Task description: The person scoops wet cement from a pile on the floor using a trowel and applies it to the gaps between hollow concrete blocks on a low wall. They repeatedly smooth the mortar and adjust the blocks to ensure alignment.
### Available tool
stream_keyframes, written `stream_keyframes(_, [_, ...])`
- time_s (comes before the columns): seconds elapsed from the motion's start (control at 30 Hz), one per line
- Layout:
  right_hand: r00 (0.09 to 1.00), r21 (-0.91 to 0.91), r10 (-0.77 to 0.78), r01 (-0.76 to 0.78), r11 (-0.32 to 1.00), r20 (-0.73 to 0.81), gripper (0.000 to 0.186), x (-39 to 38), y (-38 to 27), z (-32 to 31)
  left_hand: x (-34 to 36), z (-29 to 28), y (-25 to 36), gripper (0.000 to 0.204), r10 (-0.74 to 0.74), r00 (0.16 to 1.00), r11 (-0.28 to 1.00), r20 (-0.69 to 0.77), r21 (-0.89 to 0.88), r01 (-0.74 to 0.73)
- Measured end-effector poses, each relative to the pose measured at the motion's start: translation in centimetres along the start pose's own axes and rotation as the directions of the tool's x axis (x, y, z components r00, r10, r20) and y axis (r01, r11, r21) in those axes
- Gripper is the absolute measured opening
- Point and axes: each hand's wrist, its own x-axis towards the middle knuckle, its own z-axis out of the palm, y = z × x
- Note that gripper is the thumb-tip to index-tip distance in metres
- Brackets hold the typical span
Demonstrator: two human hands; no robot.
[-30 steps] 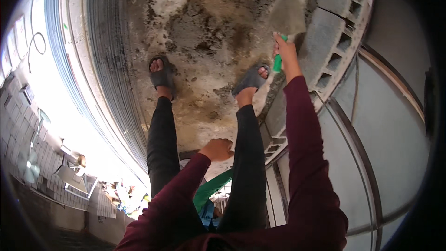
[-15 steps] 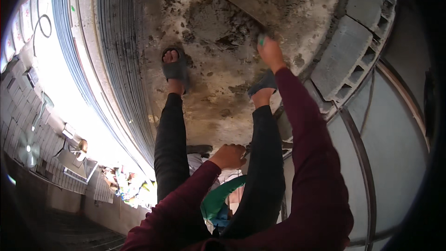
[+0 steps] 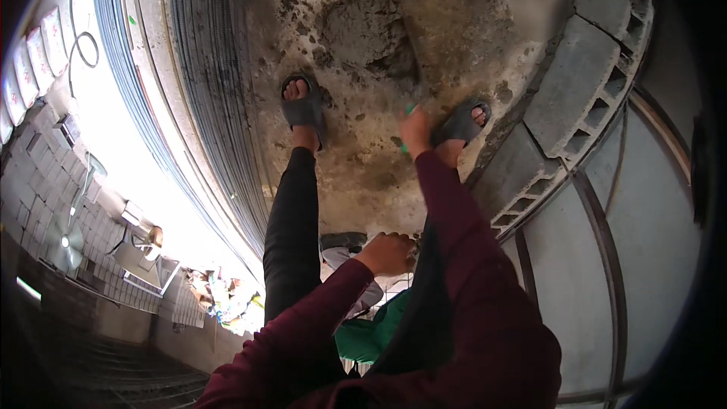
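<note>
My right hand (image 3: 413,132) grips a green-handled trowel (image 3: 401,144), its blade blurred near a lump of wet grey mortar (image 3: 363,26) on the stained concrete floor (image 3: 356,174). My sandalled feet stand either side, below the mortar in the picture, the right one (image 3: 458,125) just beside that hand. My left hand (image 3: 386,254) is low between my legs with fingers curled; what it holds, if anything, is hidden.
Hollow grey concrete blocks (image 3: 568,91) line the right side, beside pale panels (image 3: 636,273). Ridged grey metal (image 3: 212,76) runs along the left, with white sacks (image 3: 34,64), a fan (image 3: 64,242) and bricks beyond. A person in green clothing (image 3: 363,337) shows behind my legs.
My right hand first swung the trowel in from the right toward the mortar, then drew it down toward my right foot. The view has shifted, so surroundings appear further right.
</note>
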Motion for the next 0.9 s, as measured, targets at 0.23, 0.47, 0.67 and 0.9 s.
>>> stream_keyframes(0.23, [0.891, 0.612, 0.417, -0.434, 0.662, 0.180, 0.045, -11.4, 5.8, 5.3, -0.9, -2.3, 0.8, 0.033, -0.141, 0.883, 0.985, 0.448, -0.024, 0.170])
stream_keyframes(0.47, [0.964, 0.590, 0.257, -0.250, 0.768, 0.074, 0.036, -2.7, 5.0, 9.2, -1.8, 0.3, -0.2, 0.036, -0.108, 0.837, 0.993, 0.536, 0.023, 0.114])
stream_keyframes(0.67, [0.985, 0.614, 0.014, -0.118, 0.780, 0.172, 0.033, 5.5, -8.3, 0.0, -0.9, -0.9, 0.5, 0.042, -0.125, 0.874, 0.988, 0.469, -0.023, 0.154])
stream_keyframes(0.9, [0.971, 0.508, -0.040, -0.087, 0.857, 0.234, 0.039, 3.8, -5.4, -7.5, 0.3, -1.0, 0.5, 0.034, -0.097, 0.951, 0.995, 0.295, 0.041, 0.089])
